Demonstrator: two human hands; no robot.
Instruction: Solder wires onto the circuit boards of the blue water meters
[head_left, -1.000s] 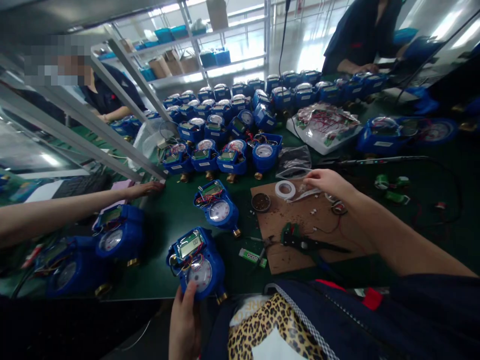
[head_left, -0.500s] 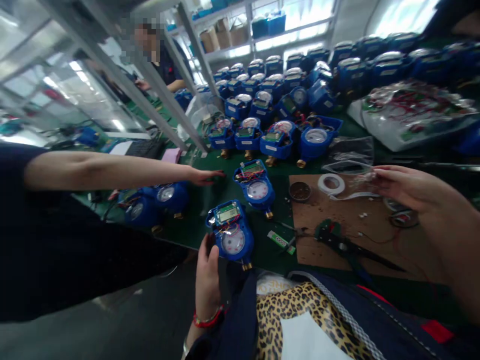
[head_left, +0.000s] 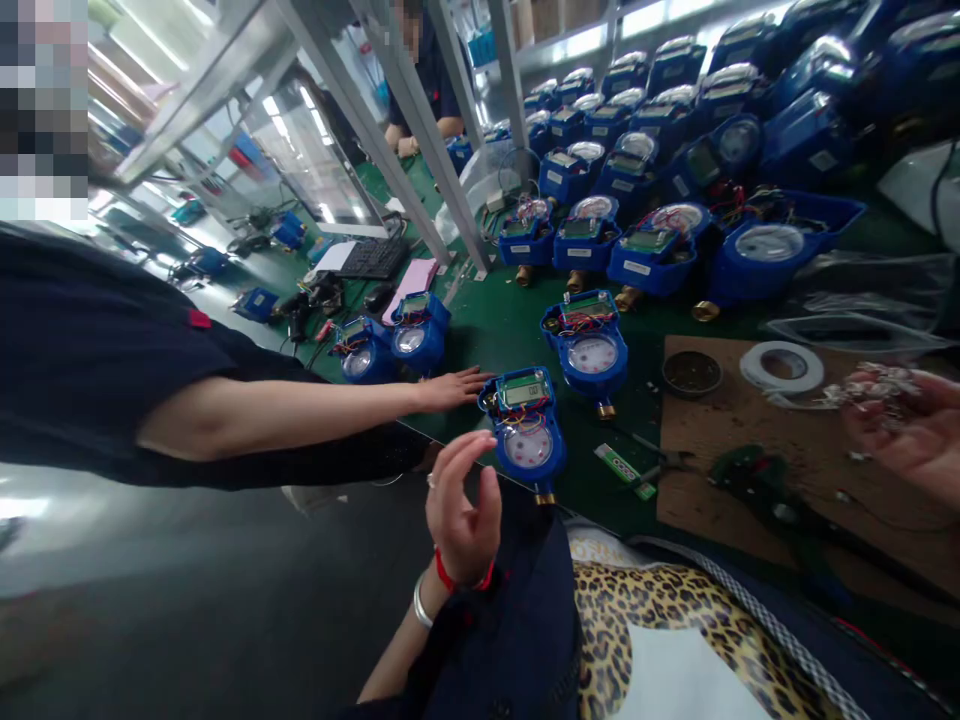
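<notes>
My left hand (head_left: 463,500), with a red cord and a silver bangle at the wrist, is raised with its fingers apart, holding nothing. Just beyond its fingertips lies a blue water meter (head_left: 529,445), its display lit and thin wires exposed; whether the fingers touch it I cannot tell. A second blue meter (head_left: 592,352) sits behind it, to the right. At the right edge my right hand (head_left: 919,430), partly out of view, holds a clump of small white connectors (head_left: 881,392) above the cardboard. A co-worker's hand (head_left: 454,390) reaches flat to the nearer meter's left side.
On the cardboard (head_left: 697,510) are a tape roll (head_left: 781,368), a round tin (head_left: 691,372), pliers (head_left: 667,460) and a dark-handled cutter (head_left: 780,510). A green-white packet (head_left: 626,470) lies beside it. Rows of meters (head_left: 652,260) fill the back; a metal post (head_left: 510,90) stands left.
The view has swung left. My left hand has come off the nearer meter's edge, fingers raised. The co-worker's hand has moved to that meter, whose display now shows digits. My right palm has turned up.
</notes>
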